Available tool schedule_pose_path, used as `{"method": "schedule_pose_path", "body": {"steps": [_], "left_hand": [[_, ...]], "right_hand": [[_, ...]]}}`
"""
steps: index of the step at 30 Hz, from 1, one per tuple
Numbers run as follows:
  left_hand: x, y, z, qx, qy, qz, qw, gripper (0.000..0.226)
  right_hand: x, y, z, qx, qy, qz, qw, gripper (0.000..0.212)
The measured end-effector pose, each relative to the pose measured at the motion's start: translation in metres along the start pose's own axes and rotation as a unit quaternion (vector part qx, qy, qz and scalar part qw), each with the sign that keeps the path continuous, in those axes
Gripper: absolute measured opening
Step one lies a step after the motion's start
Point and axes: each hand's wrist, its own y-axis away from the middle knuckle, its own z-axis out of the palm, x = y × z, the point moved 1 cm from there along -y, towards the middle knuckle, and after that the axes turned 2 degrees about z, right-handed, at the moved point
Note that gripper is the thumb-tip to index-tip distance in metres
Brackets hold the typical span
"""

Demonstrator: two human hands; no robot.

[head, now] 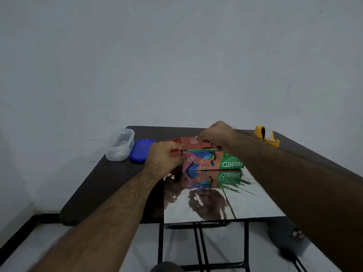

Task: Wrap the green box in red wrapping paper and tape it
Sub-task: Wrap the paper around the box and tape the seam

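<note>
Dark tabletop [110,179] carries glossy red wrapping paper [220,201], mirror side up; the green box [214,160] sits centrally. Left hand [165,156] pinches the folded red edge; right hand [216,136] pinches tape. Yellow tape dispenser [266,135] at two o'clock.

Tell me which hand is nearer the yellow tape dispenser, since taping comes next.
Right. The right hand is at the box's far top edge, left of the yellow tape dispenser; the left hand pinches red wrapping paper farther left.

The green box [216,160] reads "PASEO" (upside down, mirrored below).
</note>
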Motion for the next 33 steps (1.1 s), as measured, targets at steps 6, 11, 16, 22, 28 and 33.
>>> {"method": "schedule_pose_path", "body": {"steps": [6,11,16,22,28,33], "left_hand": [[0.005,0.002,-0.005,-0.003,-0.043,0.071,0.997,0.055],[0.007,0.001,-0.001,-0.002,-0.103,0.147,0.984,0.077],[0.006,0.000,0.003,-0.008,-0.204,0.185,0.961,0.068],[0.004,-0.001,0.004,0.026,-0.243,0.175,0.954,0.066],[0.001,-0.002,0.005,0.009,-0.254,0.196,0.947,0.065],[0.000,-0.001,0.003,0.004,-0.287,0.191,0.939,0.059]], "right_hand": [[-0.002,-0.004,-0.003,0.006,0.011,0.009,1.000,0.026],[0.006,0.000,-0.022,0.018,-0.018,-0.046,0.999,0.023],[0.029,-0.005,-0.021,0.012,-0.031,-0.034,0.999,0.020],[0.038,-0.009,-0.016,0.018,-0.027,-0.037,0.999,0.019],[0.041,-0.010,-0.012,0.027,-0.016,-0.030,0.999,0.017],[0.038,-0.008,-0.014,0.021,-0.027,-0.028,0.999,0.019]]}}
